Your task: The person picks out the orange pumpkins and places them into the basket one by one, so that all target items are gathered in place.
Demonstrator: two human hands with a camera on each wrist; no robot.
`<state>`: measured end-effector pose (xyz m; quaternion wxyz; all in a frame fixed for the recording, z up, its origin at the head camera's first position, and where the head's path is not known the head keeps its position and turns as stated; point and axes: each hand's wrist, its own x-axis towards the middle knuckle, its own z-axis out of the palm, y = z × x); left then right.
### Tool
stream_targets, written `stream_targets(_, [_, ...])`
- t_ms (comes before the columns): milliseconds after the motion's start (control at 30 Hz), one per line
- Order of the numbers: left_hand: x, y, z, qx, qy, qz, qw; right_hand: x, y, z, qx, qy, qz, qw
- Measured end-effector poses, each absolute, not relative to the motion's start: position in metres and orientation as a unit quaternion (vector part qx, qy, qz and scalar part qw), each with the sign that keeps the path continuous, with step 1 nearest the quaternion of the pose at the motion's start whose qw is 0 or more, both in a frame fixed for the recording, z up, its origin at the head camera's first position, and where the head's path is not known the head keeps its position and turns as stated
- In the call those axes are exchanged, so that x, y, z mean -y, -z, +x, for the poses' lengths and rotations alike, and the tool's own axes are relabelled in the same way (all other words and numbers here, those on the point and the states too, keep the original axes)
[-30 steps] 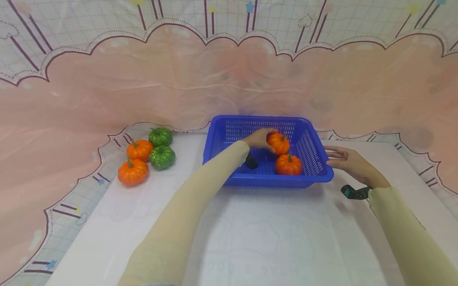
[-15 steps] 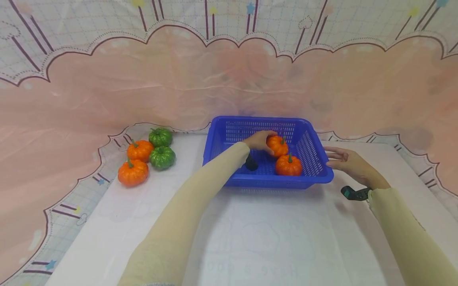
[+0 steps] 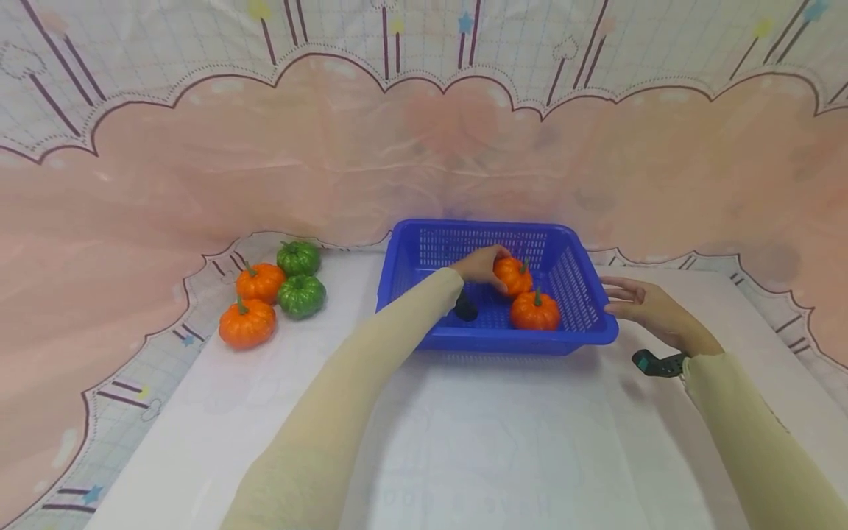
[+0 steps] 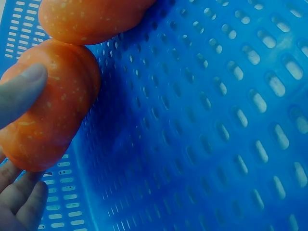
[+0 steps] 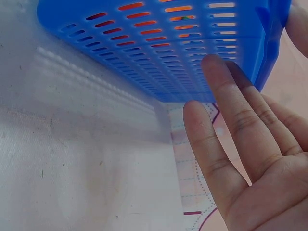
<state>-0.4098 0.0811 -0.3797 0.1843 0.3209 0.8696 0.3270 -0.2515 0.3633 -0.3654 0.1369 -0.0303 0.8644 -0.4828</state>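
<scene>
My left hand (image 3: pixel 482 267) grips a small orange pumpkin (image 3: pixel 513 277) inside the blue plastic basket (image 3: pixel 503 337). In the left wrist view, the thumb lies across this pumpkin (image 4: pixel 62 110) and the fingers curl beneath it. It touches a second orange pumpkin (image 3: pixel 535 311), which sits by the basket's front right corner. Outside the right wall is my right hand (image 3: pixel 652 309), its fingers extended. The right wrist view has those fingers (image 5: pixel 240 120) spread beside the slotted wall (image 5: pixel 159 48), with the thumb at the rim.
Left of the basket, two orange pumpkins (image 3: pixel 247 324) and two green pumpkins (image 3: pixel 301 296) stand grouped on the white tabletop (image 3: pixel 464 434). A patterned pink cloth (image 3: pixel 371 162) hangs behind the table. Black devices (image 3: pixel 658 364) are strapped to both wrists.
The left hand and its pumpkin have shifted slightly toward the front of the basket, nearer the other pumpkin inside. The right hand stays beside the basket. The head view has tilted a little.
</scene>
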Motion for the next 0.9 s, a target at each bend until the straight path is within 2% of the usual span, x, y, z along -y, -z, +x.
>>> stream_targets(900, [-0.0829,0.3842,-0.4126,-0.89,-0.285,0.32,0.158,-0.3625,0.3659,-0.2489,-0.859,0.495,-0.035,0.128])
